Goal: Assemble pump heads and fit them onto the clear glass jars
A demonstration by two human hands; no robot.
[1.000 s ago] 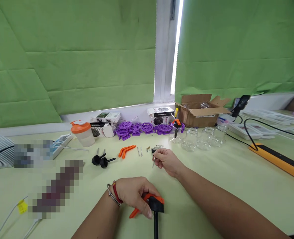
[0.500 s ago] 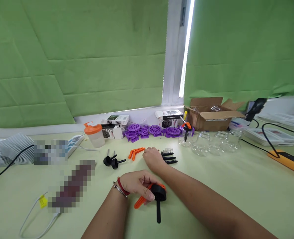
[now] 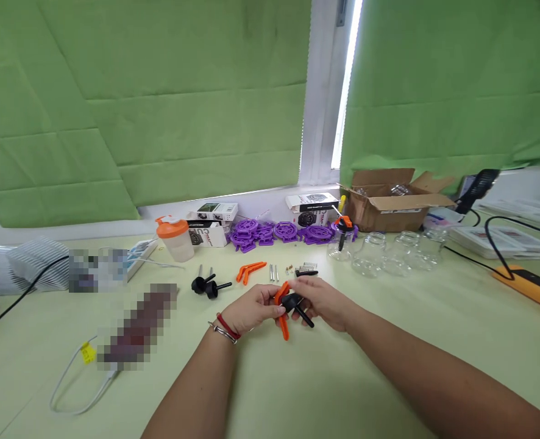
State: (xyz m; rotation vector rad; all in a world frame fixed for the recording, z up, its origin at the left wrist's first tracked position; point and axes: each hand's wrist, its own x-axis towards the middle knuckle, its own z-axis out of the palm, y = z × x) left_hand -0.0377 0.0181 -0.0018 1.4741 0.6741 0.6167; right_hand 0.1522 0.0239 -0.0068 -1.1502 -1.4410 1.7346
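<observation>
Above the table, my left hand (image 3: 256, 308) is closed on an orange lever (image 3: 284, 326) joined to a black cup-shaped part with a rod (image 3: 305, 317). My right hand (image 3: 322, 302) is closed at the right side of the same assembly, its fingertips against the top of the orange lever. Anything small between its fingers is hidden. Beyond my hands lie orange levers (image 3: 250, 270), metal pins (image 3: 274, 272), springs (image 3: 307, 266) and a black rod (image 3: 306, 273). Two black cup parts (image 3: 205, 285) sit to the left.
Purple round frames (image 3: 286, 231) line the back, with small boxes (image 3: 313, 204) behind. Glass jars (image 3: 373, 255) and a cardboard box (image 3: 384, 213) stand right. Left are an orange-lidded shaker (image 3: 175, 239), a power strip (image 3: 142, 256) and a white cable (image 3: 64, 381).
My right hand has come back from the small parts to the assembly. My left hand has raised and turned the assembly, whose rod now points down and right.
</observation>
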